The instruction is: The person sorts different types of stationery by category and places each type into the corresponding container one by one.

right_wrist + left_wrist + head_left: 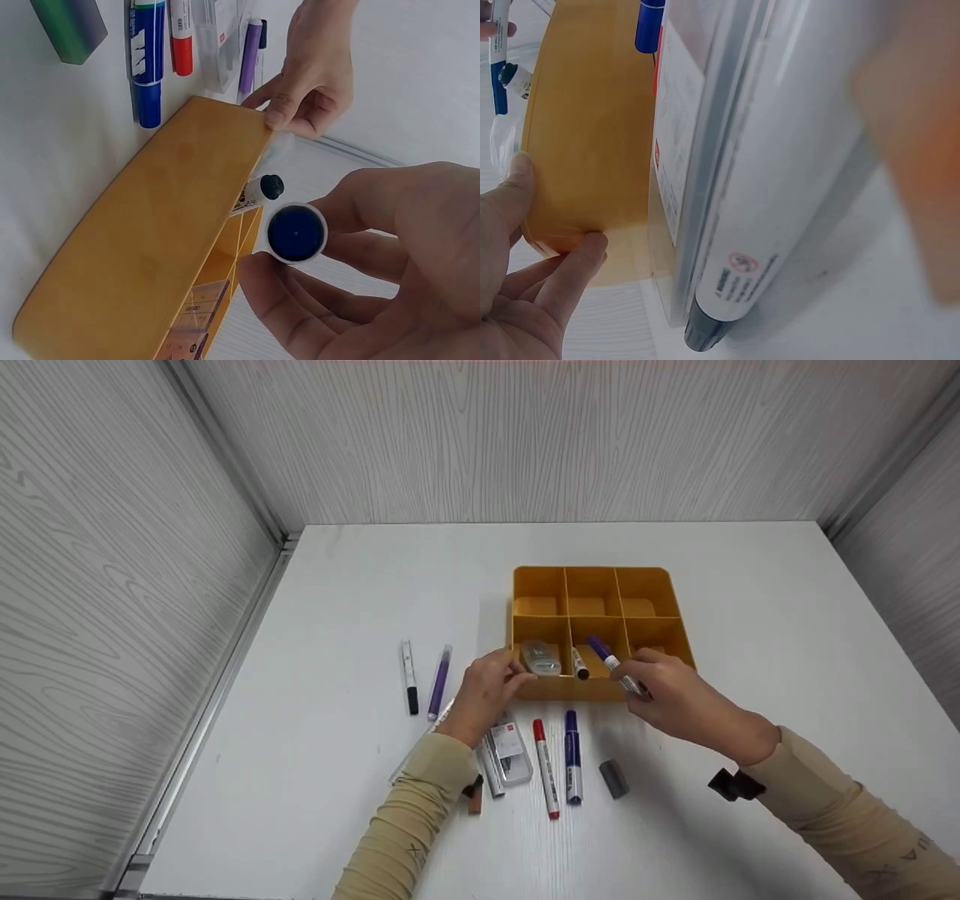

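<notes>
My left hand [484,690] grips the front left corner of a yellow six-compartment box [547,688], thumb on the rim and fingers against the wall. My right hand [679,694] pinches a white marker [611,661] with a blue-purple cap, tilted over the front middle compartment. The marker's round blue end [298,232] faces the right wrist camera. A dark-capped white marker [580,664] leans inside that compartment. In the front left compartment lies a clear plastic item [540,658]. Translucent purple-tinted pieces [199,307] show in the front right compartment.
Before the box lie a red-capped marker [547,769], a blue marker [573,757], a dark block [613,778] and a clear case [511,754]. Further left are a black-capped marker [409,676] and a purple pen [440,682]. A brown block [475,802] sits by my left wrist.
</notes>
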`<state>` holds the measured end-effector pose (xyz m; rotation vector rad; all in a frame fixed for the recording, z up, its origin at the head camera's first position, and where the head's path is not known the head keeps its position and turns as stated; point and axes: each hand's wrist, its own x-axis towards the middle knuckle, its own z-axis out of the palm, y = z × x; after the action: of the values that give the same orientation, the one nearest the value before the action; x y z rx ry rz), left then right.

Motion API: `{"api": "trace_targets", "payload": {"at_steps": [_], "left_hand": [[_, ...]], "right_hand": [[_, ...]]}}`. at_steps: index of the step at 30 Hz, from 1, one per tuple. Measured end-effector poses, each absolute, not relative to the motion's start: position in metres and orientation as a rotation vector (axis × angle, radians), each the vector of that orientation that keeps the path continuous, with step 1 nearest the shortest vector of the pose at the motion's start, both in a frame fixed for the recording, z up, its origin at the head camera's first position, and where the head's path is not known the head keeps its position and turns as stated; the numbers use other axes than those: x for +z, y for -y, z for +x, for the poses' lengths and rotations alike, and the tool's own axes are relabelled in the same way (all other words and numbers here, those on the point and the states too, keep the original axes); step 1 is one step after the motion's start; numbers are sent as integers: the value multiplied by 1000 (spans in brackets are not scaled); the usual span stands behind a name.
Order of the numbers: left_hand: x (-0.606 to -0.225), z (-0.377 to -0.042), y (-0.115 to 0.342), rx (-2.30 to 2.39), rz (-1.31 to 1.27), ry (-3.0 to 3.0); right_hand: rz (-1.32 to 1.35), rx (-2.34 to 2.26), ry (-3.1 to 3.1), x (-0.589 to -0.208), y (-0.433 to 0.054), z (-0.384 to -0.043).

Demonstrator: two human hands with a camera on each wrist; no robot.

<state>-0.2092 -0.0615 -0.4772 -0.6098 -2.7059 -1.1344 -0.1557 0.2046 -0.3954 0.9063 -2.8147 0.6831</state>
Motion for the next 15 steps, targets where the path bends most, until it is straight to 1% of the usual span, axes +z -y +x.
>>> {"api": "trace_targets", "payload": {"at_steps": [15], "left_hand": [[-476, -209, 62, -1136, -613, 2710]], "right_hand": [[870, 670, 3024, -395, -191, -179]]}}
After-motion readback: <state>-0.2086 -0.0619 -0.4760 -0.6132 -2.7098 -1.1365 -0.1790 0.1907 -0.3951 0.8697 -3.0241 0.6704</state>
